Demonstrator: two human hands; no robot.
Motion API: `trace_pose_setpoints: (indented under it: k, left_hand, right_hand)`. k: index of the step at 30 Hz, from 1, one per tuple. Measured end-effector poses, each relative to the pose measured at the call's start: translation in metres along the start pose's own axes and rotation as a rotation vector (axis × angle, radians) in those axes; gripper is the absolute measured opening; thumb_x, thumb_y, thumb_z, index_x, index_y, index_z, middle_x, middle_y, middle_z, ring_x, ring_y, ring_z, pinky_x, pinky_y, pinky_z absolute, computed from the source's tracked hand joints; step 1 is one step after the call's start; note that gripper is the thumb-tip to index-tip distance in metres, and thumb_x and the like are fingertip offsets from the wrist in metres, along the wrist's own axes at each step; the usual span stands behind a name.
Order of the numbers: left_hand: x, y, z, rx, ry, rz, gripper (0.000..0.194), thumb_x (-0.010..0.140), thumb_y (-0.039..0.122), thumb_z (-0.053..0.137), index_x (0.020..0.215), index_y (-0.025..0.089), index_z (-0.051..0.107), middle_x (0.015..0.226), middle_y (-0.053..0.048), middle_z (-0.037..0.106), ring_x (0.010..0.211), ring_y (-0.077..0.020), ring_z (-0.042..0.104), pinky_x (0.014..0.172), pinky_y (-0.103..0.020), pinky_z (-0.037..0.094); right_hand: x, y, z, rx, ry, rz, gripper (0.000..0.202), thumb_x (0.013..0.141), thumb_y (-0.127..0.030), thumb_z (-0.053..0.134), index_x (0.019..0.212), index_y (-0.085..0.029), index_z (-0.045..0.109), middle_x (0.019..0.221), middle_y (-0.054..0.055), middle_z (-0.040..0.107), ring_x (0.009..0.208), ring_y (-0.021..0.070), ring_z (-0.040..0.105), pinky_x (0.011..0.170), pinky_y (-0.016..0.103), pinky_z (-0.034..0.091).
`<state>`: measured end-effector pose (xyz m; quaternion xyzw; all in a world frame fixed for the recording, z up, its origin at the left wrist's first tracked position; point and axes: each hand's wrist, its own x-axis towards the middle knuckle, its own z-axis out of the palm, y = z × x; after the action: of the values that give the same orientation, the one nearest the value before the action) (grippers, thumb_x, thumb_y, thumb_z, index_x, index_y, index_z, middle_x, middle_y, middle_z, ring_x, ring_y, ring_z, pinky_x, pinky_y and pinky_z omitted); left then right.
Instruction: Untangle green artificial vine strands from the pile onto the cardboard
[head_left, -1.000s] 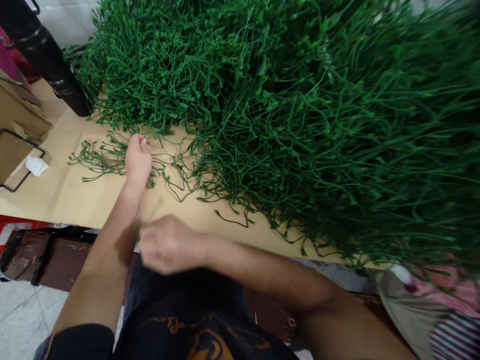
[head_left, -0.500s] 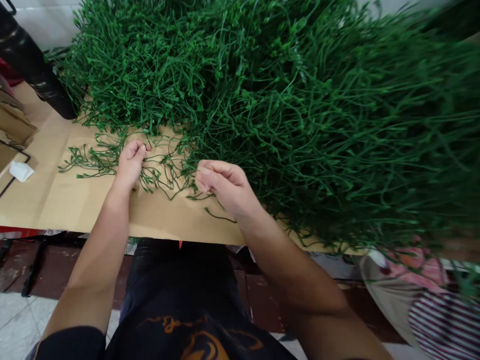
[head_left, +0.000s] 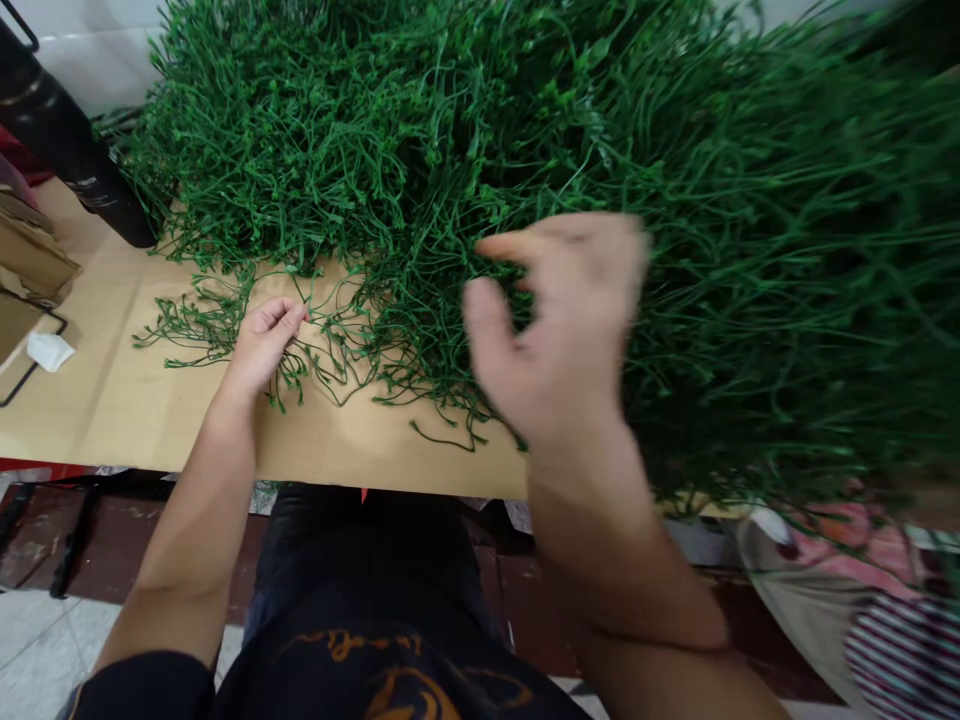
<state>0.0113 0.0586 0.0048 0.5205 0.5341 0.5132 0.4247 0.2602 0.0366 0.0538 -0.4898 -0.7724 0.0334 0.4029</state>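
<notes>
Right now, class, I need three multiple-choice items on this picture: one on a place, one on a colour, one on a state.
1. Where is the left hand?
A. on the loose stems on the table
B. on the white scrap
C. in the lap

2. What colour is the stem pile?
A. brown
B. green
C. red

3. How is the right hand?
A. fist
B. flat on the table
C. raised, fingers spread

A: its fingers pinch stems lying on the table.
B: the whole pile is green.
C: it is blurred before the pile, fingers apart.
</notes>
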Motion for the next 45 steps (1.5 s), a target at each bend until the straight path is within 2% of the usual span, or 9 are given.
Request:
trace_pose_setpoints:
  k: [4,8,15,21,25,32,36,40,45]
  left_hand:
    - [-0.003,-0.001,-0.001,0.038,-0.018,0.009,0.039,0.067,0.055,0.069,0.063,0.018,0.058,0.047,0.005,0.035,0.044,-0.0073,0.029,0.044,-0.023,0.018]
    - [-0.004,-0.001,0.001,0.005,-0.040,0.012,0.034,0.067,0.051,0.069,0.064,0.018,0.060,0.046,0.005,0.033,0.043,-0.0074,0.028,0.044,-0.024,0.018]
    - [-0.003,0.000,0.007,-0.074,-0.080,-0.021,0.020,0.066,0.035,0.067,0.065,0.016,0.061,0.061,0.002,0.055,0.055,-0.0079,0.043,0.052,-0.020,0.034]
    - [-0.007,0.003,0.006,-0.045,-0.159,0.031,0.031,0.069,0.045,0.068,0.064,0.016,0.057,0.061,0.002,0.052,0.057,-0.0083,0.044,0.056,-0.021,0.036]
    - [-0.007,0.000,0.006,0.036,-0.227,0.052,0.036,0.065,0.047,0.074,0.066,0.016,0.056,0.061,0.003,0.047,0.060,-0.0090,0.043,0.057,-0.022,0.034]
    - [-0.002,-0.004,0.005,0.091,-0.147,0.131,0.035,0.067,0.048,0.072,0.062,0.016,0.060,0.064,0.001,0.047,0.065,-0.0109,0.043,0.062,-0.024,0.034]
    - [-0.003,0.000,0.006,0.006,-0.142,0.072,0.039,0.066,0.054,0.072,0.061,0.017,0.058,0.054,0.004,0.041,0.055,-0.0091,0.037,0.055,-0.024,0.031]
    - [-0.005,0.002,0.007,-0.032,-0.177,0.049,0.040,0.063,0.055,0.074,0.067,0.017,0.061,0.054,0.005,0.044,0.053,-0.0075,0.037,0.053,-0.022,0.032]
    - [-0.004,0.000,0.008,-0.026,-0.112,0.019,0.037,0.062,0.049,0.075,0.064,0.014,0.061,0.058,0.003,0.052,0.055,-0.0071,0.042,0.055,-0.021,0.035]
  right_hand:
    - [0.009,-0.033,0.061,0.165,-0.287,-0.026,0.030,0.089,-0.035,0.047,0.105,-0.011,0.056,0.104,0.013,0.053,0.102,0.0243,0.050,0.089,0.043,0.042]
    - [0.014,-0.036,0.086,0.313,-0.456,0.068,0.022,0.089,-0.032,0.046,0.092,-0.013,0.057,0.089,0.008,0.056,0.085,0.0176,0.052,0.078,0.033,0.043]
    - [0.011,-0.031,0.094,0.532,-0.422,0.181,0.008,0.080,-0.024,0.054,0.079,-0.016,0.052,0.078,0.002,0.054,0.073,0.0122,0.049,0.070,0.027,0.040]
    - [0.012,-0.029,0.099,0.632,-0.535,0.141,0.022,0.080,-0.028,0.054,0.064,-0.018,0.044,0.063,-0.002,0.044,0.064,0.0102,0.040,0.061,0.026,0.031]
    - [0.012,-0.026,0.099,0.668,-0.513,0.188,0.025,0.078,-0.024,0.054,0.060,-0.019,0.037,0.064,-0.003,0.041,0.065,0.0094,0.038,0.062,0.025,0.030]
    - [0.012,-0.023,0.099,0.787,-0.554,0.225,0.016,0.080,-0.022,0.050,0.066,-0.017,0.044,0.065,-0.003,0.043,0.064,0.0088,0.039,0.063,0.025,0.031]
    - [0.010,-0.024,0.099,0.907,-0.555,0.334,0.026,0.084,-0.038,0.053,0.070,-0.017,0.047,0.059,-0.005,0.038,0.055,0.0068,0.035,0.055,0.024,0.029]
    - [0.005,-0.026,0.105,1.055,-0.541,0.433,0.049,0.074,-0.066,0.054,0.067,-0.020,0.041,0.053,-0.008,0.030,0.049,0.0057,0.028,0.048,0.024,0.022]
    - [0.000,-0.029,0.114,1.043,-0.510,0.395,0.052,0.070,-0.068,0.058,0.063,-0.019,0.041,0.056,-0.007,0.033,0.054,0.0055,0.029,0.051,0.023,0.025]
